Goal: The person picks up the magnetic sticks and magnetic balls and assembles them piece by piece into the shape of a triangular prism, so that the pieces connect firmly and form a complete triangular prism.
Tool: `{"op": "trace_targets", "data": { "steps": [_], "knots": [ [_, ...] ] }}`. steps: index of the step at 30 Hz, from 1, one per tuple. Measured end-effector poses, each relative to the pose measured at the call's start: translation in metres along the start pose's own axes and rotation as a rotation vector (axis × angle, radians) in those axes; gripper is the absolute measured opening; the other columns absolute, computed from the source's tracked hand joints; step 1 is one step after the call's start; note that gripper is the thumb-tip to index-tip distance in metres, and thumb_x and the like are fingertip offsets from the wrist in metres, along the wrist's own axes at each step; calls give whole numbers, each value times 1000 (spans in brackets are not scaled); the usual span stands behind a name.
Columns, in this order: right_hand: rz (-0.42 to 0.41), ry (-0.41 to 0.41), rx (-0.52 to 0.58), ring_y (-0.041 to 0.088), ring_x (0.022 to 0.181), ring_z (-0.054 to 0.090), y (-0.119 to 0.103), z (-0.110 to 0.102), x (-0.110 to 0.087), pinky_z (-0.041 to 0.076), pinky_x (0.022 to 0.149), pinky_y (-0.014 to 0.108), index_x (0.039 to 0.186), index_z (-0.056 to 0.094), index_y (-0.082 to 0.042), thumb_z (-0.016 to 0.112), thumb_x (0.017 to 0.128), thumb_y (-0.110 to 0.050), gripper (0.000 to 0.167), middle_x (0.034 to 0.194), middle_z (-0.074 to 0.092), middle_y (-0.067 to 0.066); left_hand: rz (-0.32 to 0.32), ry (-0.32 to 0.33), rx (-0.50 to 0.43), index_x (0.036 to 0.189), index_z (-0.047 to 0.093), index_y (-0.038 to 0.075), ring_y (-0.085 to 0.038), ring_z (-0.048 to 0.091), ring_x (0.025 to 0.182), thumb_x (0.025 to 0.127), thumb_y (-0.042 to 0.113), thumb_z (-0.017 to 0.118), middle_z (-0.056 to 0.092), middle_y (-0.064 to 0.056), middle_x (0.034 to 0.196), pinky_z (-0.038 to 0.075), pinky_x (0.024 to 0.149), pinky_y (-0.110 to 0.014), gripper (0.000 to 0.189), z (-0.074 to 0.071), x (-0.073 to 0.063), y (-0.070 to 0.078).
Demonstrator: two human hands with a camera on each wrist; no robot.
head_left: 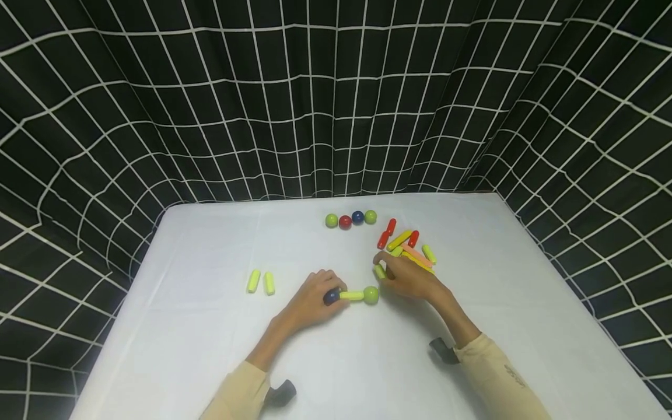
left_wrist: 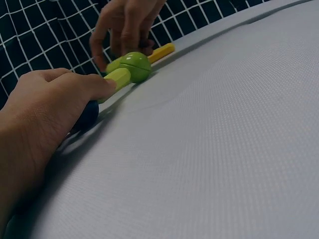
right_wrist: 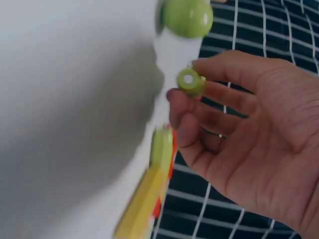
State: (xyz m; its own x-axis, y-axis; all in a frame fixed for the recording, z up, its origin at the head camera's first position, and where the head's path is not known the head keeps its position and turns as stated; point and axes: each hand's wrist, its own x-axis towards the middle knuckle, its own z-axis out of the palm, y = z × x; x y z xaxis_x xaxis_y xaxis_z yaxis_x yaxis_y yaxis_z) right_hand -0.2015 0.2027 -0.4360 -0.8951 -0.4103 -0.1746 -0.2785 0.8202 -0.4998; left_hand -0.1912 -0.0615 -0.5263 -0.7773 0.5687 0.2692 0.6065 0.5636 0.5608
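Note:
Over the white table, my left hand [head_left: 310, 300] grips a joined piece by its dark blue ball [head_left: 331, 297] end. From that ball runs a light green stick [head_left: 352, 296], capped by a green ball [head_left: 371, 295]; the left wrist view shows the thumb along the stick [left_wrist: 118, 77]. Just right of the green ball, my right hand [head_left: 412, 278] pinches another light green stick [head_left: 380, 271] between thumb and fingertips. Seen end-on in the right wrist view, this stick [right_wrist: 189, 80] has a pale round spot in its tip.
Beyond the right hand lies a loose pile with red sticks [head_left: 391, 227], a yellow stick [head_left: 400, 240], a salmon stick [head_left: 417, 255] and a light green stick [head_left: 429, 254]. Several balls, including a red ball [head_left: 345, 222], line the back. Two light green sticks [head_left: 254, 281] lie at left.

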Motion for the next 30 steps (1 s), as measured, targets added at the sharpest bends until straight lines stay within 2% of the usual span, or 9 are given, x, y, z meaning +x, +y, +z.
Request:
{"op": "trace_targets", "data": {
  "steps": [3,6,13,20,24,27,30],
  "knots": [
    [34,31,81,16,66,54,-11,4,8,45,61,24,136,57,-2,73,94,-11,45,77,61,5,10,7,6,110,72,23,-8,57,98,96,38,74,66,8,103,49,92,-30,21,0,1,0],
    [112,37,118,17,71,57,-18,9,15,49,64,25,137,56,-2,75,94,-14,48,84,65,7,15,7,2,110,73,23,-8,57,98,96,37,74,66,8,102,48,91,-30,20,1,1,0],
    [201,-7,93,18,71,57,-25,16,18,47,63,25,135,57,-5,75,94,-17,46,85,63,8,25,6,10,109,74,21,-9,58,97,96,36,75,67,6,102,48,90,-29,20,-1,2,2],
    [217,-29,89,19,77,60,-22,9,19,51,68,27,137,57,-6,73,97,-24,46,92,68,9,16,5,15,109,74,22,-8,58,98,96,37,75,67,8,102,48,91,-29,20,-1,2,0],
    [187,29,67,21,81,61,-15,-6,30,52,70,28,137,58,-4,70,100,-25,44,96,69,11,19,15,19,110,73,23,-7,58,98,96,38,75,67,9,103,49,91,-29,20,0,1,-1],
    [154,112,13,23,81,61,-8,-20,49,53,70,32,137,57,2,68,101,-19,43,97,68,16,18,19,25,111,73,23,-7,58,98,96,39,74,67,9,104,49,92,-29,21,1,1,-2],
    [141,192,-33,29,90,63,1,-30,71,56,79,40,139,55,5,65,100,-12,44,112,67,23,17,17,21,112,72,24,-7,58,99,97,39,73,66,9,105,49,93,-29,22,2,1,-2]
  ]
}}
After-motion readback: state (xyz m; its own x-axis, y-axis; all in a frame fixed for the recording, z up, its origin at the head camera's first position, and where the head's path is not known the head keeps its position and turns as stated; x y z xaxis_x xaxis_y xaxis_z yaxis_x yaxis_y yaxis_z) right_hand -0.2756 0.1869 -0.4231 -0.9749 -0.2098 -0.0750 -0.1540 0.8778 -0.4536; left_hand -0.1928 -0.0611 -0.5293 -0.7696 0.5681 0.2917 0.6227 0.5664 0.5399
